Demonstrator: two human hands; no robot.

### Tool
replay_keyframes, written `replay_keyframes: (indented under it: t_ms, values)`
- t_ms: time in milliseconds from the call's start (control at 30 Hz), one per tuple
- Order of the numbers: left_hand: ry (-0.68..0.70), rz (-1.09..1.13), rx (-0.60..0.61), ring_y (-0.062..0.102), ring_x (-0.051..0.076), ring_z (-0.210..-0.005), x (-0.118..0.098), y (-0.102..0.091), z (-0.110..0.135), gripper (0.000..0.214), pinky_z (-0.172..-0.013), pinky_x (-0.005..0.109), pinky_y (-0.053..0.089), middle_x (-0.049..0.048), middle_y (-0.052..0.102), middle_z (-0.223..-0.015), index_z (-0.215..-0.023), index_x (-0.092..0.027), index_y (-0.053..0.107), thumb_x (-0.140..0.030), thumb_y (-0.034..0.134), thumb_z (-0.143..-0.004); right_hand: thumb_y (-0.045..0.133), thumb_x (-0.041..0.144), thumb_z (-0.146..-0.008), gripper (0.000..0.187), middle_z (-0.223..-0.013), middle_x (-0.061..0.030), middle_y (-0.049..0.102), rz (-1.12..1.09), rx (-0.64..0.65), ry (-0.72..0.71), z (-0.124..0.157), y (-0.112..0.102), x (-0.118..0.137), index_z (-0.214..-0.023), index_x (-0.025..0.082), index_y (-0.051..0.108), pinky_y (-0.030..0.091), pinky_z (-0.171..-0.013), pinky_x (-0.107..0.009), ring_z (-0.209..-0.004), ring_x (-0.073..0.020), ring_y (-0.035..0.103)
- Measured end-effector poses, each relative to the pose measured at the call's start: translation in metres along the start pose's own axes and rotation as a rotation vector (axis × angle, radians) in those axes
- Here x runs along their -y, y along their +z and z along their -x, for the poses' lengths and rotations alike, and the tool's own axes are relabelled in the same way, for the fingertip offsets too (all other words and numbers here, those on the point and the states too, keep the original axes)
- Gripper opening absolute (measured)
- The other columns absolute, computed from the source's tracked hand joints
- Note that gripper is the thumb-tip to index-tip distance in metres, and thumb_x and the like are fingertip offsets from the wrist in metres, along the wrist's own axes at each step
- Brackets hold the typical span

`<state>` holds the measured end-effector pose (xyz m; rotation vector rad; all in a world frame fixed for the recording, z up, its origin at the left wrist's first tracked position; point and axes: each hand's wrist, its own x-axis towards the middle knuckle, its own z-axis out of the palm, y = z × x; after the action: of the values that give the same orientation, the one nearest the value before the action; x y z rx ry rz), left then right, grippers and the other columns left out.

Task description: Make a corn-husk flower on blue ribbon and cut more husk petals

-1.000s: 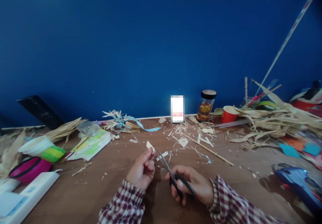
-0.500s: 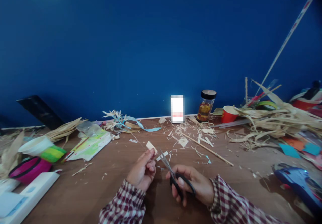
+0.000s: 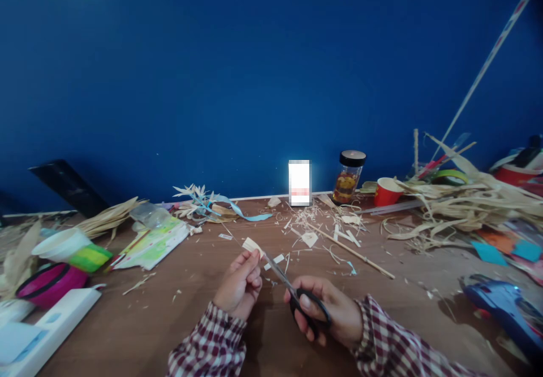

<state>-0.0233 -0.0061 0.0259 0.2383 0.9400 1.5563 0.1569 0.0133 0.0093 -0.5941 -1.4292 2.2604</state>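
My left hand [image 3: 240, 284] pinches a small pale strip of dried leaf [image 3: 251, 246] between thumb and fingers, just above the brown table [image 3: 161, 309]. My right hand [image 3: 326, 312] is closed through the black handles of a pair of scissors [image 3: 292, 292]. The blades point up and left, and their tips meet the strip at my left fingertips. Both wrists wear red-and-white checked sleeves. Small pale offcuts [image 3: 275, 261] lie on the table just beyond the blades.
A thin wooden stick [image 3: 352, 251], shavings, a black-lidded jar [image 3: 348, 177] and a red cup [image 3: 387, 191] lie behind. A heap of dried leaf strips [image 3: 462, 204] fills the right. A blue glue gun [image 3: 503, 306] lies at the right. Bowls [image 3: 63, 252] and a white box [image 3: 46, 326] crowd the left.
The scissor blades have slid up and left to the strip at my left fingertips. My left hand has tilted the strip slightly. Everything else stays put.
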Motion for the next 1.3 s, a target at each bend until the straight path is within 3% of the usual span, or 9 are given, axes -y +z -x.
replay_keyframes:
  t_ms: [467,667,733,833,933,1000,1200,1300]
  values:
    - [0.058,-0.041,0.031,0.031,-0.003,-0.033,-0.002,0.0,0.001,0.02,-0.031,0.008,0.028,-0.0049,0.053,-0.061,-0.07,-0.013,0.047,-0.012,0.067,-0.068,0.061,0.051,-0.07,0.044,-0.052,0.0027,0.055,-0.008,-0.031,0.031,0.003,0.005,0.007,-0.087,0.011,0.053,0.03,-0.028,-0.008,-0.035,-0.0028,0.046]
    - [0.095,-0.101,0.003,0.032,-0.004,-0.034,-0.008,0.0,0.003,0.017,-0.032,0.008,0.029,-0.0001,0.059,-0.069,-0.07,-0.012,0.051,-0.015,0.068,-0.067,0.057,0.052,-0.072,0.044,-0.054,0.003,0.053,0.06,-0.026,-0.039,0.003,0.0,0.008,-0.089,0.012,0.052,0.032,-0.032,-0.012,-0.038,-0.0037,0.044]
    - [0.117,-0.093,-0.058,0.033,-0.004,-0.033,-0.012,-0.001,0.001,0.014,-0.031,0.008,0.029,0.0004,0.06,-0.071,-0.072,-0.012,0.053,-0.013,0.067,-0.068,0.064,0.048,-0.066,0.047,-0.057,0.0038,0.053,0.191,-0.055,-0.05,0.003,-0.005,0.009,-0.096,0.015,0.05,0.035,-0.038,-0.015,-0.043,-0.0052,0.046]
    - [0.171,-0.03,-0.125,0.033,-0.004,-0.033,-0.018,-0.005,-0.003,0.008,-0.03,0.007,0.03,-0.0009,0.06,-0.073,-0.074,-0.012,0.055,-0.01,0.062,-0.071,0.074,0.035,-0.057,0.048,-0.063,0.0045,0.055,0.609,-0.112,-0.111,0.004,-0.008,0.012,-0.096,0.019,0.052,0.035,-0.046,-0.018,-0.05,-0.0073,0.048]
    - [0.199,0.039,-0.143,0.034,-0.003,-0.032,-0.023,-0.009,-0.006,0.006,-0.029,0.007,0.031,-0.0043,0.056,-0.066,-0.075,-0.014,0.055,-0.008,0.057,-0.075,0.072,0.026,-0.057,0.037,-0.076,0.0011,0.06,1.095,-0.052,-0.216,0.008,-0.005,0.017,-0.091,0.021,0.061,0.039,-0.062,-0.024,-0.069,-0.0132,0.053]
    - [0.199,0.047,-0.151,0.04,-0.002,-0.035,-0.024,-0.009,-0.006,0.007,-0.032,0.007,0.035,-0.0054,0.053,-0.06,-0.076,-0.014,0.055,-0.008,0.054,-0.078,0.07,0.024,-0.056,0.041,-0.088,-0.0022,0.06,1.312,-0.015,-0.247,0.011,-0.002,0.02,-0.096,0.023,0.063,0.038,-0.07,-0.028,-0.082,-0.0184,0.052]
    - [0.144,-0.013,-0.171,0.056,0.004,-0.047,-0.013,-0.003,-0.002,0.01,-0.046,0.013,0.05,-0.0007,0.06,-0.065,-0.077,-0.013,0.056,-0.004,0.051,-0.078,0.068,0.034,-0.056,0.055,-0.106,-0.0055,0.053,1.519,0.129,-0.265,0.013,0.0,0.016,-0.109,0.027,0.056,0.037,-0.074,-0.032,-0.096,-0.0242,0.048]
    - [0.122,-0.016,-0.165,0.057,0.005,-0.048,-0.008,-0.003,-0.001,0.012,-0.047,0.014,0.051,0.0001,0.061,-0.065,-0.076,-0.013,0.055,-0.002,0.051,-0.077,0.064,0.032,-0.063,0.048,-0.102,-0.0062,0.057,1.566,0.063,-0.195,0.01,0.001,0.01,-0.109,0.023,0.052,0.038,-0.071,-0.03,-0.092,-0.0226,0.052]
